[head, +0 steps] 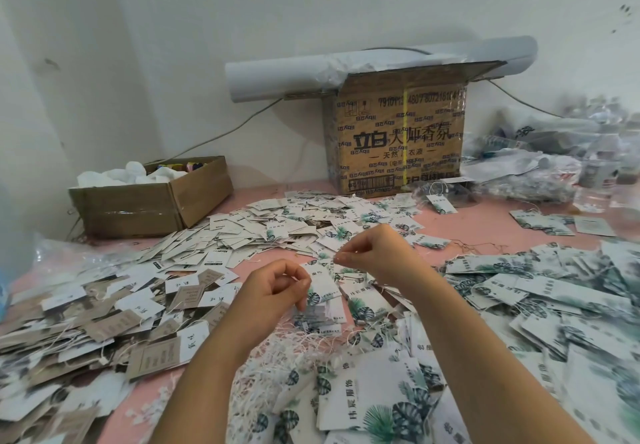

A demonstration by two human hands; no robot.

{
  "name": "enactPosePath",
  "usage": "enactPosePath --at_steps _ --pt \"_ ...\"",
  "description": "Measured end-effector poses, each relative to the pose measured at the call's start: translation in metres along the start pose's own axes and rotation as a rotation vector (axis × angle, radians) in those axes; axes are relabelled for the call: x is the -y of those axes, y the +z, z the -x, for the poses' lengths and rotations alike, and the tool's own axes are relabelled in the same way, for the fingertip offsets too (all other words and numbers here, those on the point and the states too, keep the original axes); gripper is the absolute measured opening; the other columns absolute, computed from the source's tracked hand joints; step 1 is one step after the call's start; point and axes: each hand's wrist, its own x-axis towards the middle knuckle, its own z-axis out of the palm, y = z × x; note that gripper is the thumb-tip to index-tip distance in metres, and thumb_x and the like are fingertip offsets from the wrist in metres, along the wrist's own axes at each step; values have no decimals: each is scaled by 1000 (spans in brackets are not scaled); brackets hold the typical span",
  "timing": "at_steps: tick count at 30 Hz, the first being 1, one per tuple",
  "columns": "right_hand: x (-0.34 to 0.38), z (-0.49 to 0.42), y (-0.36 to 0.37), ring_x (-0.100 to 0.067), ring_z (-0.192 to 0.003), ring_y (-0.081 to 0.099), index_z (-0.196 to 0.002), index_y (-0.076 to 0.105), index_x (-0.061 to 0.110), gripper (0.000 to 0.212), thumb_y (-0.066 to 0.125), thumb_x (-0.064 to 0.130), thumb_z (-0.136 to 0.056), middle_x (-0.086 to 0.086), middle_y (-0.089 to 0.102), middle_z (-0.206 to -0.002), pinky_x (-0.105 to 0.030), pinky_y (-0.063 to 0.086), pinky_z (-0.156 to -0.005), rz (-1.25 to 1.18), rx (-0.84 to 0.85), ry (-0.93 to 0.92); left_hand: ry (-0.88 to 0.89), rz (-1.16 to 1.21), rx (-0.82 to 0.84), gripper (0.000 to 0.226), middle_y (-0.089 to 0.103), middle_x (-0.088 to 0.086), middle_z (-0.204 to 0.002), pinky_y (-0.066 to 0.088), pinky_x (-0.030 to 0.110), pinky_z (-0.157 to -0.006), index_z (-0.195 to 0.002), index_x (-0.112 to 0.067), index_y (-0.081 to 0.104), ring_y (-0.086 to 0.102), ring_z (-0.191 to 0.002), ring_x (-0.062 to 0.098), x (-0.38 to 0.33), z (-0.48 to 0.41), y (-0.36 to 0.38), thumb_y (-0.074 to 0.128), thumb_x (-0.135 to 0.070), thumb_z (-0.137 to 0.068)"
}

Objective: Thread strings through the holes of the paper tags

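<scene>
A paper tag (320,286) is gripped by the curled fingers of the left hand (277,291), well in front of the tall cardboard box (394,138). A thin string (335,259), barely visible, is pinched by the right hand (377,253), nearer the box. Loose tags (277,225) are heaped on the pink table (485,222) before the box.

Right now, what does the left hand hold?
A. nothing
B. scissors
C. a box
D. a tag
D: the left hand has its fingers curled round a tag with leaf print, while the right hand pinches a string.
</scene>
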Motion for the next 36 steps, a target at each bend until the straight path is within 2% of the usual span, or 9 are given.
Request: enactPosePath --at_steps 2,6,10,12,14,17,22,26,36 --pt "-3 0 -5 -6 -31 42 -75 70 11 18 67 26 -85 5 55 -41 -17 38 -36 -59 6 78 1 -22 7 5 64 -4 -59 34 8 -45 -89 -12 62 48 -46 -1 1 -1 0 58 -14 -91" --pt "-6 -2 -5 -14 -51 65 -75 65 1 17 59 8 -89 -8 70 -62 -23 55 -50 -310 -13 153 -24 -56 32 5 66 -3 -59 34 10 -45 -89 -12 62 46 -42 -3 5 -2 1 58 -12 -91" --pt "-17 -4 8 -20 -59 67 -88 62 -6 9 53 -5 -89 -13 68 -68 -31 59 -60 -791 2 257 -112 -104 143 4 70 1 -64 38 13 -49 -91 -11 61 48 -46 -1 12 -1 1 59 -14 -92" --pt "-23 -6 10 -18 -51 61 -90 61 -6 9 53 -5 -89 -11 62 -65 -30 56 -53 -891 -24 318 -158 -147 190 4 71 1 -67 38 12 -50 -91 -13 61 47 -49 3 16 0 2 59 -16 -92" --pt "-26 -8 13 -11 -43 44 -89 63 -3 8 55 0 -89 -6 49 -61 -21 42 -40 -758 -91 333 -189 -192 191 6 71 0 -67 37 14 -48 -91 -16 62 43 -48 5 20 0 3 58 -21 -93" --pt "-31 -11 21 -10 -40 32 -76 64 4 20 58 16 -90 0 42 -51 -21 33 -42 -109 -124 252 -157 -273 79 9 65 -6 -61 36 20 -52 -85 -20 62 44 -50 6 25 -2 4 57 -21 -93" --pt "-37 -8 50 -12 -44 33 -58 38 14 51 57 53 -84 3 37 -52 -23 25 -43 430 8 221 -1 -465 -139 13 53 -14 -97 39 15 -66 -105 -26 61 47 -68 1 27 -4 4 55 -23 -93" --pt "-39 -8 59 -12 -50 37 -59 38 16 52 56 58 -82 2 41 -59 -25 26 -44 525 -17 184 -68 -554 -17 40 37 -9 -133 39 38 -104 -133 -25 47 52 -112 24 33 -4 7 54 -26 -94" --pt "-35 -8 60 -14 -47 30 -57 32 16 51 61 48 -84 2 34 -54 -24 24 -45 536 -25 152 -81 -535 81 48 33 -10 -145 36 39 -108 -139 -26 43 44 -123 12 46 -6 7 56 -27 -93"
